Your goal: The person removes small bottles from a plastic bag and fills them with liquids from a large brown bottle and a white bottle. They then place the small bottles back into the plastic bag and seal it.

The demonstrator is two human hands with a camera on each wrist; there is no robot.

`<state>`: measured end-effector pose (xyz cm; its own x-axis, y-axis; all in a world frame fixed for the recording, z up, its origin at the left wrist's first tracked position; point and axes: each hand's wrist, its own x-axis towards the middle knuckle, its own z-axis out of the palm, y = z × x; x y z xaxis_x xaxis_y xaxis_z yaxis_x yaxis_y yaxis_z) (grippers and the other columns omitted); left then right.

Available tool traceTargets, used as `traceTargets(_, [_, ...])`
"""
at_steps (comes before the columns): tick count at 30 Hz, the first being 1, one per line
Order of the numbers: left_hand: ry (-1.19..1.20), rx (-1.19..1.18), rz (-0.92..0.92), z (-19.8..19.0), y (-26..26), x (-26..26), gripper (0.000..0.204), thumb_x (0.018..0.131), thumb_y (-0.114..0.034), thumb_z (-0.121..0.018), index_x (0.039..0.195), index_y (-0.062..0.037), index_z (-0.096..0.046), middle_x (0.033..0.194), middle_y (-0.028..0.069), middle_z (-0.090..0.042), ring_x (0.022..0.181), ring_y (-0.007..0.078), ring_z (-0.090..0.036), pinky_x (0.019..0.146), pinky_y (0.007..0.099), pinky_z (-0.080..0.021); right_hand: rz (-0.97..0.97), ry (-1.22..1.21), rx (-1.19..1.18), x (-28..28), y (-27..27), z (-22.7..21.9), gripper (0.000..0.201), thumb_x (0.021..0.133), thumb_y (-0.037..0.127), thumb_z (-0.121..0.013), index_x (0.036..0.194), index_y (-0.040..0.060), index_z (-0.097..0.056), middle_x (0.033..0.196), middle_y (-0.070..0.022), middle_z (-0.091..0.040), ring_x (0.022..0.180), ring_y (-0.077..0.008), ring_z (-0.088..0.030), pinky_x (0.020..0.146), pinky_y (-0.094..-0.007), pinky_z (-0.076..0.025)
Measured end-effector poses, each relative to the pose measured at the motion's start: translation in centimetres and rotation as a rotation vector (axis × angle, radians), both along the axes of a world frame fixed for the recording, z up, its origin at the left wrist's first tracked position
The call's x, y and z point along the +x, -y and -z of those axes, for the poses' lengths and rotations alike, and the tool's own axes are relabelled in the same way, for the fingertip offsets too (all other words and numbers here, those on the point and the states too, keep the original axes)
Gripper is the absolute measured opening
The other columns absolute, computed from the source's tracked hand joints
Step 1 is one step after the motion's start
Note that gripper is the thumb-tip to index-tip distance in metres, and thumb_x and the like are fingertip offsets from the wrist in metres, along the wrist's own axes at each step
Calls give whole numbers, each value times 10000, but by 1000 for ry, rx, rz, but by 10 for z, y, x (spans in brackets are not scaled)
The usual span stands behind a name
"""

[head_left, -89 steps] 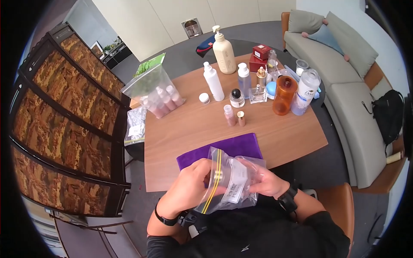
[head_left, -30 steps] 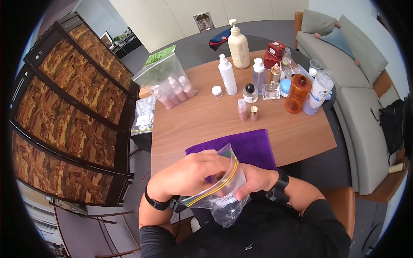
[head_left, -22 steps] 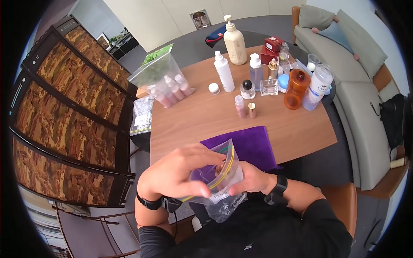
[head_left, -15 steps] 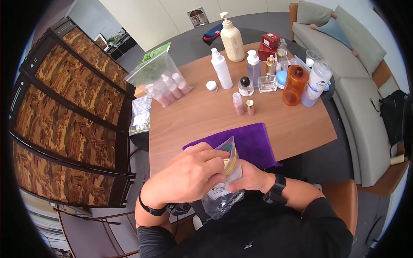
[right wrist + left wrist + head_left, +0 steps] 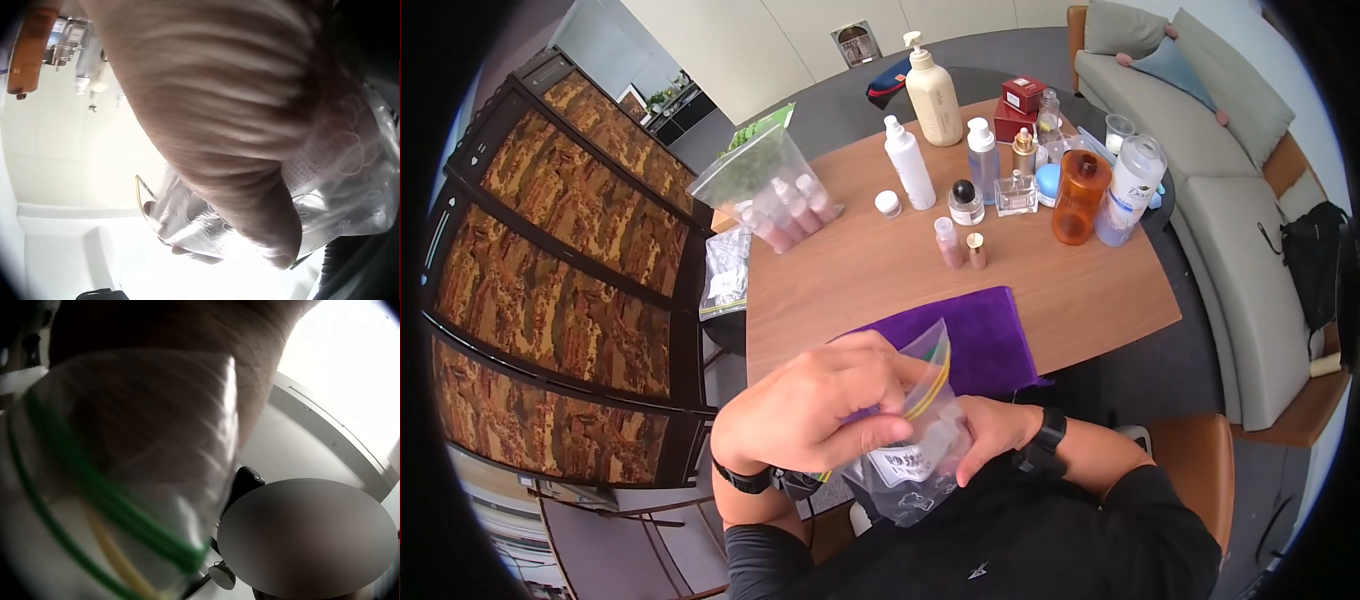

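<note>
In the head view a clear zip bag with yellow zip lines and a white label is held above the lap, in front of the purple cloth. My right hand grips its side, thumb over the front. At the mouth, the fingers of my left hand reach inside, their tips hidden, with the thumb near the zip. The left wrist view shows green zip lines on blurred plastic across that hand. In the right wrist view the hand lies against crinkled plastic.
Beyond the cloth on the wooden table stand a small pink bottle, a gold-capped bottle, a white spray bottle, an orange bottle and a cream pump bottle. A zip bag of pink bottles stands at left.
My left hand has moved from the side of the bag to its mouth, with fingers now inside. A round tan thing seen there half a second ago is now out of sight.
</note>
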<state>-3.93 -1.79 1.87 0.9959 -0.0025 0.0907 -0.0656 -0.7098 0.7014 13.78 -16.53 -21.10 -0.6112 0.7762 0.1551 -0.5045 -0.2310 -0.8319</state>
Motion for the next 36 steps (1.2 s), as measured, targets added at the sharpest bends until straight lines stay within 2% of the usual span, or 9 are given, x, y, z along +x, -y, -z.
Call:
traceTargets(3, [161,-110,37,15,-8,3,159,987,-119,-782,1060,3,-711,1241,198,-760,998,336,-690,879,426,-571,80,117,35,19,15,1,786,797,194,-1009,1456,29,-613,1289,-56,-744,1197,-162,-679,1072,-358,-534])
traceTargets(6, [428,-397,-446,51,-30,9,285,986,-113,-789,1220,8,-681,1297,153,-724,965,178,-692,820,334,-560,420,349,212,40,33,0,817,758,254,-1029,1440,43,-631,1314,-72,-745,1220,-195,-681,1089,-383,-517])
traceTargets(9, [160,-72,-729,94,-56,42,412,976,-97,-784,1352,-1,-646,1388,185,-668,920,175,-716,784,333,-576,649,372,269,53,47,-10,776,758,251,-1028,1412,51,-660,1296,-63,-756,1224,-202,-684,1092,-391,-514])
traceTargets(15, [70,115,-602,128,-66,109,674,961,-77,-780,1577,-59,-508,1484,210,-568,849,232,-739,776,374,-598,788,520,271,69,47,-16,723,723,342,-1031,1326,61,-748,1315,-109,-755,1220,-312,-698,1091,-419,-510])
traceTargets(20, [111,244,-632,156,-73,118,526,938,-94,-806,1416,-72,-590,1052,252,-749,914,372,-763,809,474,-599,929,656,389,72,32,-20,812,719,360,-1031,1388,64,-679,1302,-127,-757,1188,-321,-718,1065,-424,-531])
traceTargets(23, [12,256,-768,148,-72,99,494,936,-99,-780,1389,-80,-584,1089,249,-749,1012,434,-732,880,528,-582,910,669,425,72,27,-14,878,742,312,-1020,1470,58,-600,1292,-132,-762,1155,-313,-742,1024,-416,-564])
traceTargets(27, [365,28,-870,103,-63,50,432,981,-69,-807,1355,-34,-594,1004,110,-753,853,164,-715,743,317,-585,895,607,387,71,18,-14,917,772,248,-986,1535,38,-525,1268,-162,-779,1127,-300,-773,1000,-391,-582])
traceTargets(31, [619,-352,-682,48,-24,26,405,980,-36,-805,1300,-10,-558,1119,148,-776,1021,207,-758,825,328,-602,865,565,386,65,12,-17,853,790,213,-956,1515,33,-544,1185,-164,-800,1068,-311,-790,963,-386,-595])
traceTargets(36, [300,127,-356,19,-5,11,415,892,-67,-887,1212,-28,-625,1181,187,-795,1029,279,-796,873,366,-614,879,617,433,58,4,-18,655,787,185,-954,1358,38,-668,1134,-145,-807,1023,-301,-794,916,-385,-601])
